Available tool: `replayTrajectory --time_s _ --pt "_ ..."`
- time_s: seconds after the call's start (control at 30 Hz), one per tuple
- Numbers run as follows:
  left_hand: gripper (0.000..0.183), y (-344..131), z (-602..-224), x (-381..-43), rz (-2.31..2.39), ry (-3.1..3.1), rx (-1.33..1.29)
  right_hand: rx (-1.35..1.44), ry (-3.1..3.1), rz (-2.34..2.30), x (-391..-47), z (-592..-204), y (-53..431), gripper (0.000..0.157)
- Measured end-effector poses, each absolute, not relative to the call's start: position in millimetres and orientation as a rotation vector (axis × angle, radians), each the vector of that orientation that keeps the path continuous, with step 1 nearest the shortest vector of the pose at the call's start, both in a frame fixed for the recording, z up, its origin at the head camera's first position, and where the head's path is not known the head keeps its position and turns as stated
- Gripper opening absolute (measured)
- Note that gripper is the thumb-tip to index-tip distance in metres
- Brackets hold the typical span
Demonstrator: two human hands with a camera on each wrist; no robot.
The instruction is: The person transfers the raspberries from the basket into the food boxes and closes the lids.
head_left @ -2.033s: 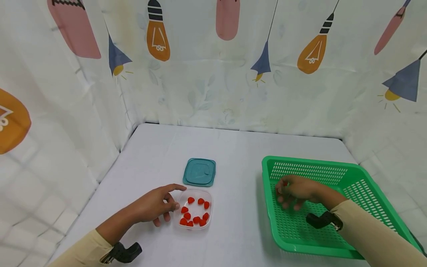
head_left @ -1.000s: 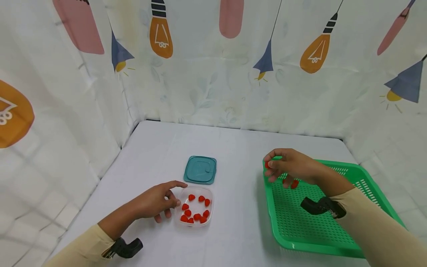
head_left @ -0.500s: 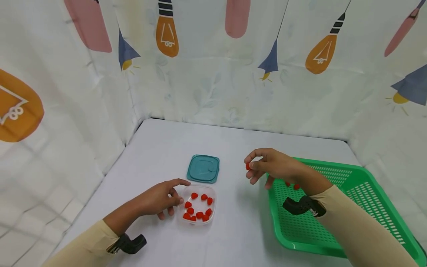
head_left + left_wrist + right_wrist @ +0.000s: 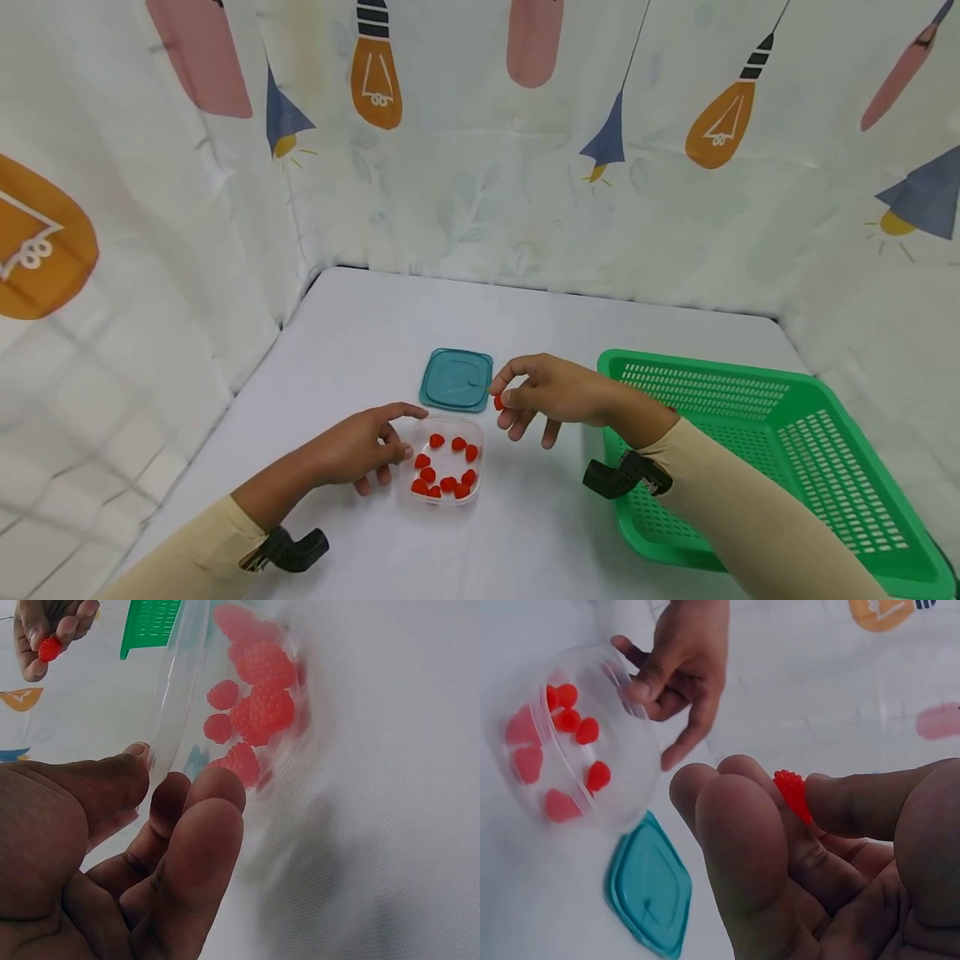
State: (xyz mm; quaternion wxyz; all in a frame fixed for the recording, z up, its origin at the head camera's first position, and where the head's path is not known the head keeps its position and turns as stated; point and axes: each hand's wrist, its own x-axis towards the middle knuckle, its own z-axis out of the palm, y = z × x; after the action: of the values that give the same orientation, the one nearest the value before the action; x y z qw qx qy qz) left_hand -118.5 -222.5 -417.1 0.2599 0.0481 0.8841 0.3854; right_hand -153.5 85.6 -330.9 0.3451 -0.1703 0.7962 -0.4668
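My right hand [image 4: 558, 392] pinches a red raspberry [image 4: 791, 793] between thumb and fingers, above the table to the right of a clear plastic container [image 4: 481, 458]. Several raspberries [image 4: 447, 483] lie in that container, mostly along its front and right sides. My left hand [image 4: 348, 450] rests at the container's left, its index finger stretched along the back rim and its thumb touching the left rim. From the left wrist view, the thumb [image 4: 120, 780] meets the clear wall while the other fingers hang loosely. Just behind the container lies a flat teal lid [image 4: 456, 379].
A green perforated basket [image 4: 690, 383] stands on the right of the white table [image 4: 375, 333], under my right forearm. A bit of red shows inside it beside the wrist. White printed curtains [image 4: 480, 200] enclose the table at the back and sides.
My right hand has come up out of the basket with a raspberry and moved left, close to the container. The left hand keeps its place at the rim.
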Motion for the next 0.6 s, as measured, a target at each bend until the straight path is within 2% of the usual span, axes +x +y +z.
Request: replayTrajectory --time_s 0.3,0.6 --pt "0.055 -223 -418 -120 1.058 2.386 0.132 -0.503 2.020 -1.172 -148 -341 65 0.015" --pt "0.055 -223 -417 -120 1.062 2.389 0.143 -0.491 2.056 -1.161 -147 -342 66 0.020"
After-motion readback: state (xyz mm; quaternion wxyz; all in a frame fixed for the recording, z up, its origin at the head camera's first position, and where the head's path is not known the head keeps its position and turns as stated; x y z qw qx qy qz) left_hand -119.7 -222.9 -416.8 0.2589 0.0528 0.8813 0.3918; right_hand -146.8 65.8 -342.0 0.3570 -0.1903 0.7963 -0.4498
